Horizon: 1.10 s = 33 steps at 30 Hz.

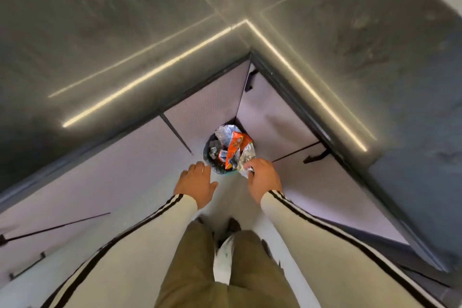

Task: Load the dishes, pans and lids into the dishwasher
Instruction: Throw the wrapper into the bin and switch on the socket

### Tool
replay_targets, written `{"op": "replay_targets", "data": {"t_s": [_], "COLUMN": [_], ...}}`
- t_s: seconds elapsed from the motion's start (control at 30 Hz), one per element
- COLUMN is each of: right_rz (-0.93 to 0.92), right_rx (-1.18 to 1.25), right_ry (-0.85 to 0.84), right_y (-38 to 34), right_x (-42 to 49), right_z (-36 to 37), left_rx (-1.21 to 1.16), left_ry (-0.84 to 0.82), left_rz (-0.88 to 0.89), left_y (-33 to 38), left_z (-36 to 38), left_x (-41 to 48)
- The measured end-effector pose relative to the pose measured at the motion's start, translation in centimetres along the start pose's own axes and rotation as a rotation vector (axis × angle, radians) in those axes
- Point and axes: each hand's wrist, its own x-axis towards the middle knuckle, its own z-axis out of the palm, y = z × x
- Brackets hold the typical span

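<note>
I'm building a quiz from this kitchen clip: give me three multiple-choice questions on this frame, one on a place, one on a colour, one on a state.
1. Where does the bin stand? A in the corner where the cabinets meet; B on the worktop; C between the feet.
2. The big packet in the bin is: A blue; B orange; C green.
3. The right hand is: A open; B pinching crumpled foil; C gripping a handle.
1A, cabinet fronts meet behind it; 2B, plainly orange; 3B, fingers curl on the foil.
</note>
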Motion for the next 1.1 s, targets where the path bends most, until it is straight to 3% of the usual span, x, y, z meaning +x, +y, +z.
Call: {"op": "replay_targets", "data": {"t_s": [0.23, 0.53, 0.73, 1.1], "right_rz": [-0.118, -0.408, -0.521, -0.493], "right_rx": [-0.169, -0.18, -0.233, -0.135], "right_ry": [0.117, 0.246, 0.283, 0.425], "right_y": [5.0, 11.4, 14.0, 14.6], "right_x": [9.5, 23.2, 24.0, 20.5], "right_z": [12.4, 30.9, 33.6, 33.2], "left_rx": [0.008, -0.033, -0.032, -0.065], "left_ry": [0.007, 0.388, 0.475, 0.54], "left_rz": [0.066, 0.151, 0.122, 0.107], "left_y": [-2.9, -6.4, -7.5, -7.2], "left_z": [12.9, 28.7, 30.7, 29.5], "left_x": [11.7, 26.3, 28.3, 28.1]}}
